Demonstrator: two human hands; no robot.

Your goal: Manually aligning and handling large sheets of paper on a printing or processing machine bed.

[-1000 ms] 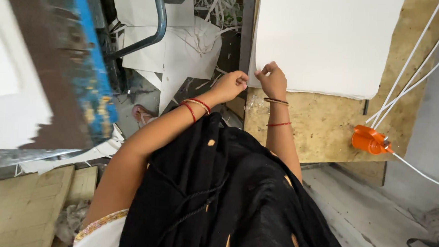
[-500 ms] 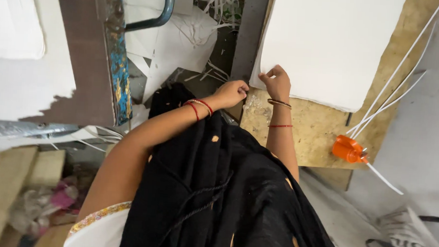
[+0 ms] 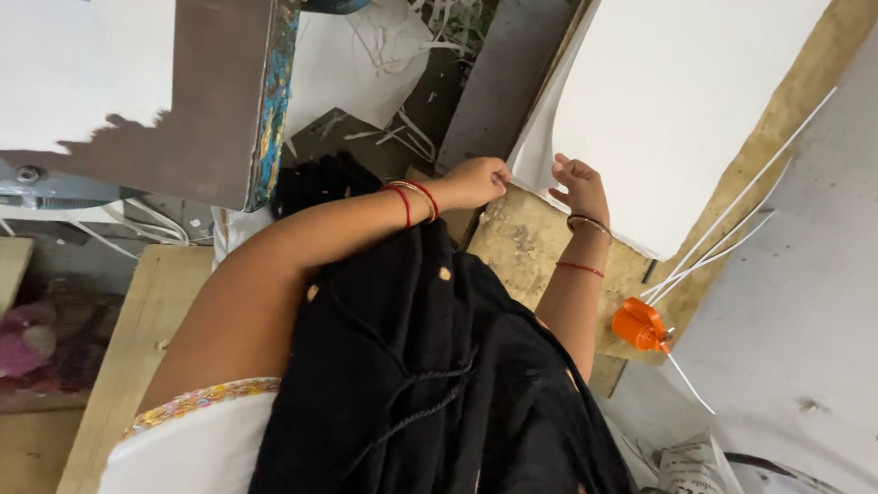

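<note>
Item, nearest the camera: black cloth (image 3: 431, 397) draped over the person's front, filling the lower middle of the view, with a white garment edge and patterned trim at 7 o'clock. Item: left hand (image 3: 474, 182), wrist ringed with red and gold bangles, fingers curled onto the near left corner of the stack of white sheets (image 3: 667, 99); grip closed on the sheet edge, as far as can be seen. Item: right hand (image 3: 580, 187), just to the right of the left, fingers bent and pinching the same near edge, a bangle and red thread at the wrist. Item: the white sheets lie at 1 o'clock on a worn wooden bench (image 3: 519, 243), the lower left corner slightly lifted so that separate layers show. Judged state of work: the stack is gripped at its corner and only begun to be raised or parted; the bulk lies flat, unmoved. Item: orange plastic tool (image 3: 641, 324) at 4 o'clock on the bench edge, thin white strips (image 3: 730, 242) running past it. Item, farthest: paper offcuts (image 3: 398, 64) at 12 o'clock; a brown and blue machine table (image 3: 217, 95) at 10 o'clock.
</note>
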